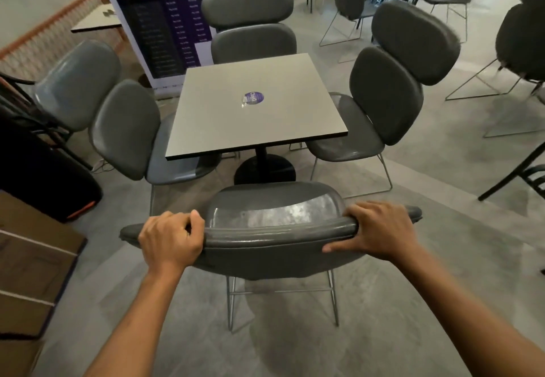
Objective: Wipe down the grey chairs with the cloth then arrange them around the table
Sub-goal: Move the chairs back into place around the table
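Ahead of the grip, the square table [256,105] stands close. Left hand [171,241] and right hand [380,232] curl around the near chair's backrest [274,229]; an uneven push could skew the seat [274,199] into the table's pedestal base [265,169].

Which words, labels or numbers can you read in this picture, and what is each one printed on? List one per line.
"Cbyfo", or close to it: purple round sticker on the square table; the letters are turned sideways and partly under glare, so this reading is uncertain.
Rows of white text in columns: standing banner behind the table; too small and blurred to read.
No other text shows.
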